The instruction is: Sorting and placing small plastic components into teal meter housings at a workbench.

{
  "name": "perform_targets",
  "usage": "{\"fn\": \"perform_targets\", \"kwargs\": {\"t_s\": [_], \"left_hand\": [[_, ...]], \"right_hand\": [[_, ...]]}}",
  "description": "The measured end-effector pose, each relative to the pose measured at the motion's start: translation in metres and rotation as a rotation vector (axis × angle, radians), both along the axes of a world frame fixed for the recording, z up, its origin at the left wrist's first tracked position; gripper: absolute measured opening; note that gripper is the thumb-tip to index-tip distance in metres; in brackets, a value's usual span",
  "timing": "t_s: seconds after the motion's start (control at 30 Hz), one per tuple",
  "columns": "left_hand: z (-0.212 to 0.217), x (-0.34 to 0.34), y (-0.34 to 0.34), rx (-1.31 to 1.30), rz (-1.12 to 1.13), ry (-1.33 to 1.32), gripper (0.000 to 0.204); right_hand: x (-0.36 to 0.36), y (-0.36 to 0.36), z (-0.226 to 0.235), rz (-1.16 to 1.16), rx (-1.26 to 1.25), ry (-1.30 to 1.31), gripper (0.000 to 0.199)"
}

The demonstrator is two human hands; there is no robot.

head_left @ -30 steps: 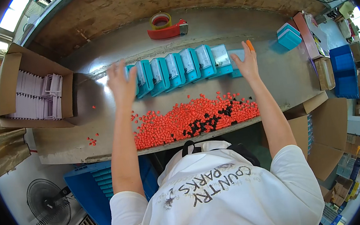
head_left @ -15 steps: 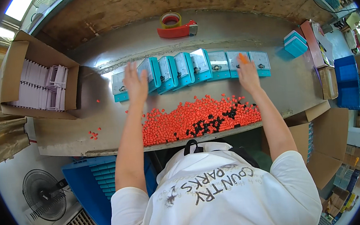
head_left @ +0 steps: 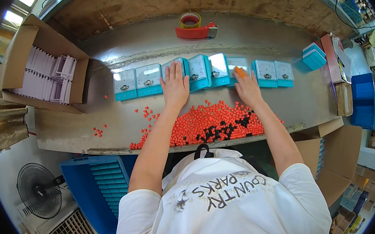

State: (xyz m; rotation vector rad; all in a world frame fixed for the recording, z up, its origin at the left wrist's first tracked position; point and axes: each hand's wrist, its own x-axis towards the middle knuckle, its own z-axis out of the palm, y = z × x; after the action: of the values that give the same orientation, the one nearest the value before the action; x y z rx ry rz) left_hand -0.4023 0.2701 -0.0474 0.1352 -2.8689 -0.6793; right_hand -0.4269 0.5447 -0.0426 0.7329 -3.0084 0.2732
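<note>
Metal-topped table (head_left: pixel 308 99): one, spanning the view.

Blue crate (head_left: pixel 78 189): one, below the table's near edge at left, teal items stacked inside.

Open carton (head_left: pixel 18 56): one, on the table at far left, packed with pale frames (head_left: pixel 37 81).

Row of cases (head_left: pixel 198 73): eight, teal with clear fronts, across the table directly ahead of the person, beyond the heap of pieces. Long axis of the row runs left to right, square to the reach of the arms. Two at the left end lie side by side; two at the right end likewise, a small gap parting them from the sixth. The middle ones sit unevenly, the fourth angled.

Heap of red pieces (head_left: pixel 192 121): one, loose, along the near edge, between the person and the row.

Hands: a pair, apart from each other, neither clamped on anything. Left hand (head_left: pixel 176 89): palm down, fingers extended over the third case from the left; nearer to the angled fourth case. Right hand (head_left: pixel 248 89): fingers slightly bent, on the sixth case; nearer to the gap.

Tape dispenser (head_left: pixel 195 31): one, red, beyond the row.

Orange finger cover (head_left: pixel 240 71): one, on the right hand.

Black pieces (head_left: pixel 243 122): several, scattered through the red.
</note>
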Motion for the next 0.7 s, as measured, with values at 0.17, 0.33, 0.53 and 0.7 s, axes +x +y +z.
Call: {"fn": "perform_targets", "kwargs": {"t_s": [0.17,0.33,0.53,0.7], "left_hand": [[0.001,-0.001,-0.014,-0.145,0.053,-0.086,0.057],[-0.006,-0.002,-0.072,-0.186,0.187,0.035,0.058],[-0.023,0.008,-0.192,-0.244,0.501,-0.148,0.079],[-0.027,0.010,-0.222,-0.094,0.471,-0.279,0.094]], "right_hand": [[-0.004,-0.006,0.011,-0.136,-0.085,0.061,0.045],[0.001,-0.102,0.035,0.136,-0.100,0.003,0.065],[0.000,-0.129,0.003,0.125,0.000,-0.109,0.078],[-0.021,-0.077,0.025,-0.104,0.034,-0.015,0.082]]}}
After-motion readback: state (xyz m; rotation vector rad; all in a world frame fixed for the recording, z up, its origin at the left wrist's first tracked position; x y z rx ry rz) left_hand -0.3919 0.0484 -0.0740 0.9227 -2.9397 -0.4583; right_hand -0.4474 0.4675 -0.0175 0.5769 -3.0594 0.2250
